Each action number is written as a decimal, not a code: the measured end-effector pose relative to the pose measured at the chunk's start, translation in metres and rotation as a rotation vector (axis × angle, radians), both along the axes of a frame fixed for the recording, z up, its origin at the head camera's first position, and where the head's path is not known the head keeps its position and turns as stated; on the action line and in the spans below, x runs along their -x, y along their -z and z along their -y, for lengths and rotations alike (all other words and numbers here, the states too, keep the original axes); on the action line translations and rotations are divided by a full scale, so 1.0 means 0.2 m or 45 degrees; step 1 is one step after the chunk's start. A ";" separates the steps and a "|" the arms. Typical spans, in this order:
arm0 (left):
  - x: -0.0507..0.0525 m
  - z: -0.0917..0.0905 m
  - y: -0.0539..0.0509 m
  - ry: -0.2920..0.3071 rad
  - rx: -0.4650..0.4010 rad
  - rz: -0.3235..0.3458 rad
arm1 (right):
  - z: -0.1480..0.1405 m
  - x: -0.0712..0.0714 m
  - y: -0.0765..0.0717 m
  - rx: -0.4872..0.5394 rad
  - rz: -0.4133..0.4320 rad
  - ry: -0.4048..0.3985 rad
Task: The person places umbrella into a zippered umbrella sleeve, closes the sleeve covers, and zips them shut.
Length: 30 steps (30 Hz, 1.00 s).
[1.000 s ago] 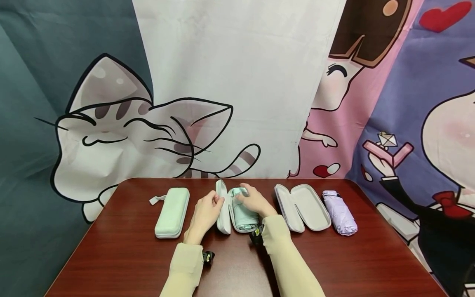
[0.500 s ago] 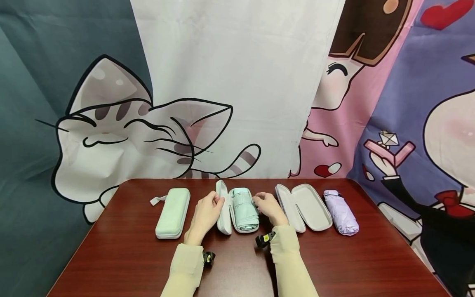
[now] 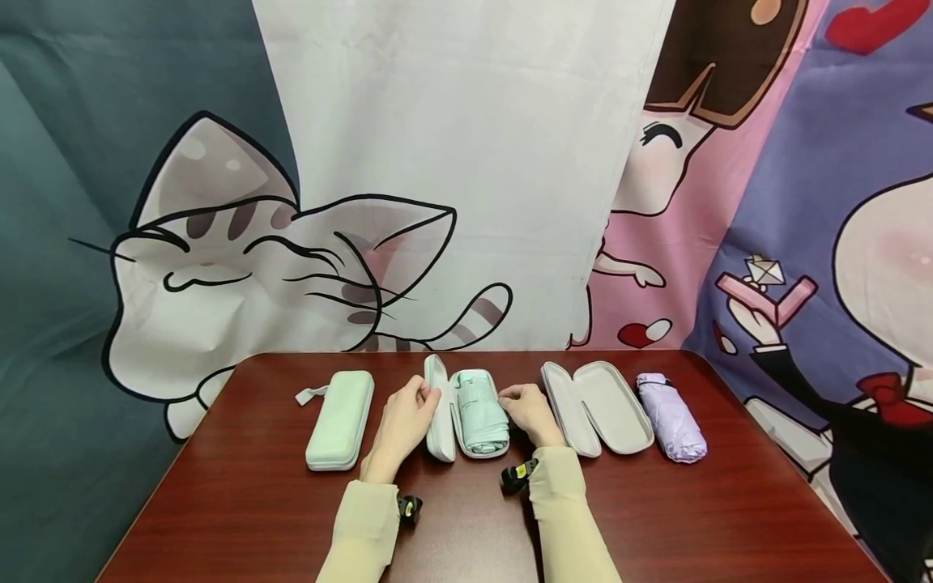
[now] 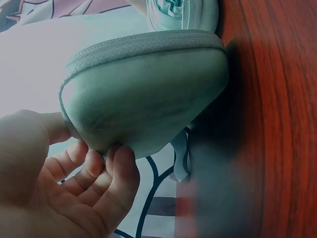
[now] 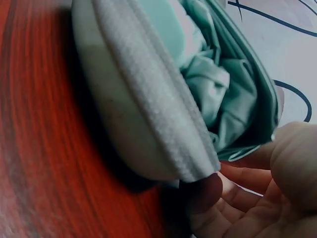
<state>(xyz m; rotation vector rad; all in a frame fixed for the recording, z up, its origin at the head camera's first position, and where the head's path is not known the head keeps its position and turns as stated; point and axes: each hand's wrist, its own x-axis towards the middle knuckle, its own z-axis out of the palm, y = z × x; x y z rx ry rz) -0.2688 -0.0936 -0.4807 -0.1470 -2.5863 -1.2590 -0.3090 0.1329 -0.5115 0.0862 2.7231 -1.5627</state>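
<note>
A mint-green folded umbrella [image 3: 481, 411] lies in the right half of an opened zip case [image 3: 440, 413]. My left hand [image 3: 408, 409] grips the raised lid of this case. In the left wrist view the thumb is at the lid's zipped edge, and curled fingers [image 4: 119, 171] are against its shell. My right hand [image 3: 528, 407] is at the case's right side. Up close in the right wrist view, its fingers curl at the zipped rim [image 5: 153, 104], the thumb beside the umbrella's loose folds [image 5: 218, 84]. Part of that thumb is hidden.
Left of the hands lies a closed mint case [image 3: 340, 421] with a strap. To the right, a whitish case [image 3: 612, 405] stands open, with a lilac folded umbrella [image 3: 670, 419] beside it. A printed cloth [image 3: 466, 162] hangs behind the brown table [image 3: 452, 534].
My right hand has come off the top of the mint umbrella and moved right, to the case's side. The left hand has stayed on the lid.
</note>
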 end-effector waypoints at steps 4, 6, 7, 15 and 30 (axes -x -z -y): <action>0.00 -0.01 0.00 0.044 -0.052 0.056 | 0.00 -0.01 0.00 0.020 0.014 0.014; 0.00 -0.01 0.01 0.080 -0.087 0.105 | -0.01 -0.01 0.01 0.035 0.023 0.022; 0.00 -0.01 0.01 0.096 -0.103 0.131 | -0.01 -0.01 0.01 0.044 0.024 0.024; 0.02 -0.01 -0.01 0.241 -0.318 0.414 | -0.02 0.00 0.00 0.077 0.007 0.013; 0.09 -0.04 -0.01 0.395 -0.739 0.780 | -0.02 0.00 0.02 0.090 0.013 0.015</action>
